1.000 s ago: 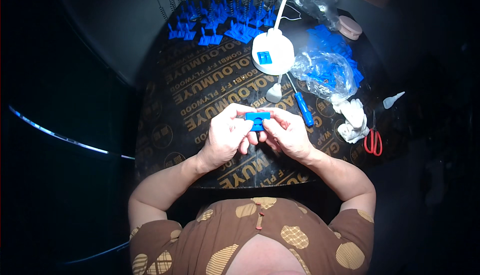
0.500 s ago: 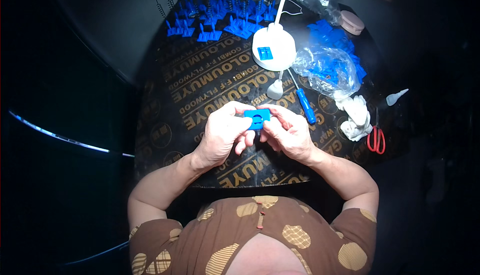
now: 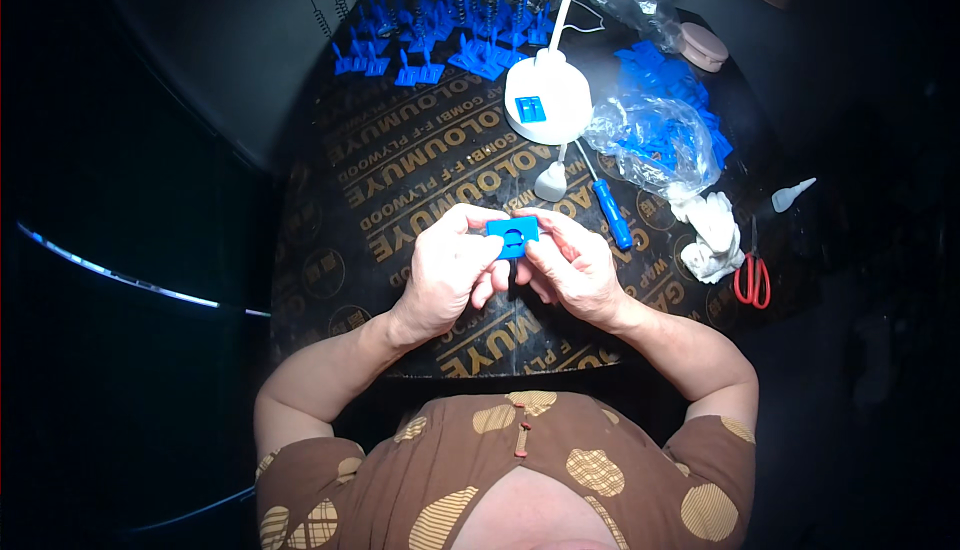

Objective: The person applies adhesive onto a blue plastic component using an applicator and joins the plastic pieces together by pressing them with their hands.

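Over the near part of the dark printed board, a small blue rectangular plastic piece (image 3: pixel 515 226) with a round cut-out is pinched between both hands. My left hand (image 3: pixel 449 268) is closed on its left edge, thumb on the face near the cut-out. My right hand (image 3: pixel 577 270) grips the right edge in the same way. Fingers hide the underside of the piece. A similar blue piece (image 3: pixel 531 109) lies on the round white lamp base (image 3: pixel 568 126), beyond the hands. Just right of my right hand is a blue-handled screwdriver (image 3: pixel 612 214).
Several blue stands with black springs (image 3: pixel 420 35) crowd the far left. At the right are a clear bag of blue parts (image 3: pixel 655 145), a crumpled white glove (image 3: pixel 712 240), red-handled scissors (image 3: pixel 752 281), a small white nozzle bottle (image 3: pixel 793 195) and a round pink case (image 3: pixel 703 46).
Both hands keep their pinch on the blue plastic piece, which has shifted very slightly. Everything else stays where it was.
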`<state>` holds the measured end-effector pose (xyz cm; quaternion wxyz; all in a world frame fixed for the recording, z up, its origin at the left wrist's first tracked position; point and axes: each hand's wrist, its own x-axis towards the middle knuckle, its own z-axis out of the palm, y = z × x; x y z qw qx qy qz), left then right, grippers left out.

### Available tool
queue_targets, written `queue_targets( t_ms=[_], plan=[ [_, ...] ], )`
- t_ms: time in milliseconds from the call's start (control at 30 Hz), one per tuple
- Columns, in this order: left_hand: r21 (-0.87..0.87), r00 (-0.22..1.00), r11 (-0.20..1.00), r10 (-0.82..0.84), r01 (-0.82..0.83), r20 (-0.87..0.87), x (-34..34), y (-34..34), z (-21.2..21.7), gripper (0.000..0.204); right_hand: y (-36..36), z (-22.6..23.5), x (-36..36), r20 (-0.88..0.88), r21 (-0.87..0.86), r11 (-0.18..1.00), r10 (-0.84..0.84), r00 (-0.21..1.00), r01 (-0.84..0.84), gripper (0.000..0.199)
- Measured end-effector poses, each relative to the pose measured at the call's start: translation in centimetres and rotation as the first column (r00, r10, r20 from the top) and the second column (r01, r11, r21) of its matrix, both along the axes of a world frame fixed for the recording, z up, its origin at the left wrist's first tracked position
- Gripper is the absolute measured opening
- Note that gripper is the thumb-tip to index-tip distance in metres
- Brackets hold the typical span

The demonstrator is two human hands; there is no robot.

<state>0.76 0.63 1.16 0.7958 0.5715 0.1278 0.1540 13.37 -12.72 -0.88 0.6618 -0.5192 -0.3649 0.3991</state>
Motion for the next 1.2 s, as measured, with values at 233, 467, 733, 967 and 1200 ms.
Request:
queue_targets(
  t_ms=[233,467,733,967,1200],
  plan=[
    [0.180,0.998,0.984,-0.020,0.008,0.062,0.0,-0.5,-1.1,0.024,0.0,-0.5,0.3,0.044,0.001,0.998,-0.056,0.997,0.056,0.024],
    [0.201,0.996,0.979,-0.040,0.022,0.085,0.0,-0.5,-1.1,0.026,0.1,-0.5,0.3,0.084,-0.033,0.997,-0.065,0.994,0.068,0.019],
    [0.395,0.992,0.918,-0.080,0.036,0.096,-0.1,-0.8,-1.5,0.029,0.0,-0.4,0.5,-0.003,-0.041,0.998,-0.047,0.999,0.046,0.017],
    [0.385,0.992,0.923,-0.055,0.006,0.116,0.1,-1.0,-1.4,0.031,0.1,-0.7,0.7,-0.027,-0.042,0.999,-0.029,0.999,0.027,0.017],
    [0.184,0.997,0.983,0.016,-0.029,0.073,-0.1,-0.8,-1.2,0.028,0.2,-0.2,0.3,-0.047,-0.005,0.999,-0.037,0.998,0.037,0.018]
  ],
)
